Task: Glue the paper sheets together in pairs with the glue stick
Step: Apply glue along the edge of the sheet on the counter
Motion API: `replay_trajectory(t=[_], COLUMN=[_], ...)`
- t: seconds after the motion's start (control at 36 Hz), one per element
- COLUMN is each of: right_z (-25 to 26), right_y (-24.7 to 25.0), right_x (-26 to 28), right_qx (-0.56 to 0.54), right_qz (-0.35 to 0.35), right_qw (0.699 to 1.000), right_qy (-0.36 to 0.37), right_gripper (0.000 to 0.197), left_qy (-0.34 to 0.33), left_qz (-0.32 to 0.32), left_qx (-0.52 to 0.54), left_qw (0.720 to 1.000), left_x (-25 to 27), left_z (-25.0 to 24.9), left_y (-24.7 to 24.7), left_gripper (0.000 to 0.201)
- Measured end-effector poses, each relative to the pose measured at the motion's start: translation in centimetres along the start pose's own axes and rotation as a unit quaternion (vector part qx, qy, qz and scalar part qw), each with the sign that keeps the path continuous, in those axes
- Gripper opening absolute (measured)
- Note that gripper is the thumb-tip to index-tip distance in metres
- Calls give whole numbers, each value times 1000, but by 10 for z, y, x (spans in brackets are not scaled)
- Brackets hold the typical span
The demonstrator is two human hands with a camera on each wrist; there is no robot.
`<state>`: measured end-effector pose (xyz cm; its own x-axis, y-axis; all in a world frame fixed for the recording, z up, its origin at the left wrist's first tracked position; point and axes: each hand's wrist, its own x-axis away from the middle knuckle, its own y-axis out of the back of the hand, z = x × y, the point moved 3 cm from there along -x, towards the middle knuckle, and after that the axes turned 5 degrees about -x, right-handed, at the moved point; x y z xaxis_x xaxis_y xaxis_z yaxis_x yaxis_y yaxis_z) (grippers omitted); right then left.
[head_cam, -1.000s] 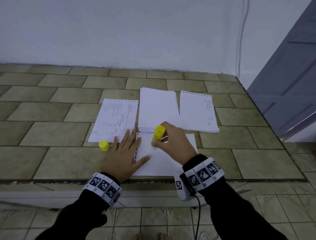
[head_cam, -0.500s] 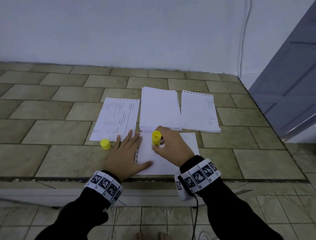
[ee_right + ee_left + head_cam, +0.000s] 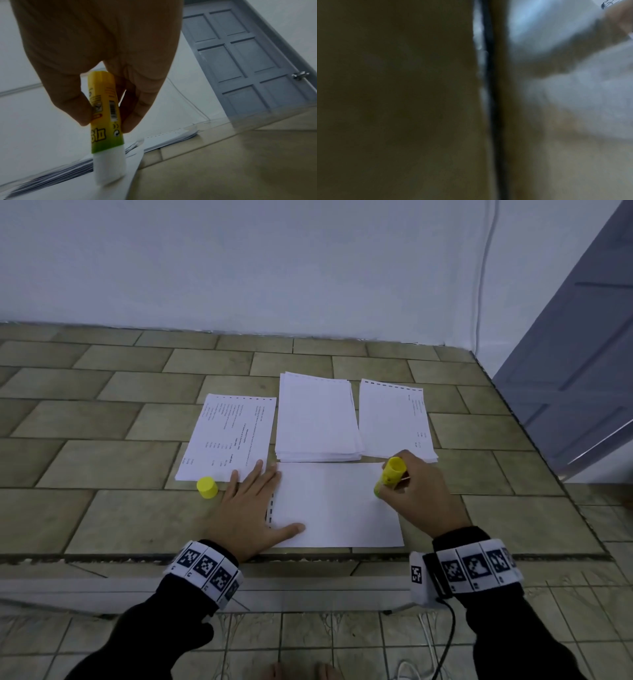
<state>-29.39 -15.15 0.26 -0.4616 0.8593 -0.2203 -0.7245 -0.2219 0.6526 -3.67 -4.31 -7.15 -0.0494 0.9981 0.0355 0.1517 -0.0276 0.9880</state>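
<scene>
A blank white sheet (image 3: 332, 503) lies near the front edge of the tiled counter (image 3: 102, 518). My left hand (image 3: 248, 508) rests flat on its left edge, fingers spread. My right hand (image 3: 416, 493) grips the yellow glue stick (image 3: 390, 474) at the sheet's upper right corner. In the right wrist view the glue stick (image 3: 106, 116) stands nearly upright, its white glue tip (image 3: 109, 165) touching the paper. The yellow cap (image 3: 207, 487) stands on the counter left of my left hand. The left wrist view is dark and blurred.
Behind the sheet lie a printed page (image 3: 229, 436) on the left, a stack of blank sheets (image 3: 317, 419) in the middle and a smaller pile (image 3: 394, 419) on the right. A white wall runs along the back and a grey door (image 3: 579, 354) stands at the right.
My right hand has carried the glue stick from the sheet's upper left across to its upper right corner. My left hand has stayed flat on the left edge.
</scene>
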Motion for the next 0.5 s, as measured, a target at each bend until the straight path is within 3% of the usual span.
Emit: replay_trajectory(t=[0.19,0.31,0.5], right_z=[49,71,90], right_y=[-50,-81,-100], right_x=[2,2,4], right_qx=[-118,-114,-81], right_qz=[93,161,195], right_qw=[987,977,970], right_qy=[51,83,122], right_gripper=[15,16,18], left_qy=[-7,-25,-59], left_qz=[30,27,0], left_qx=[-26,-34,-24], left_qw=[999,999,998], left_x=[1,0,-1], left_z=[-2,-1,5], left_y=[4,1,-10], left_gripper=[137,140,106])
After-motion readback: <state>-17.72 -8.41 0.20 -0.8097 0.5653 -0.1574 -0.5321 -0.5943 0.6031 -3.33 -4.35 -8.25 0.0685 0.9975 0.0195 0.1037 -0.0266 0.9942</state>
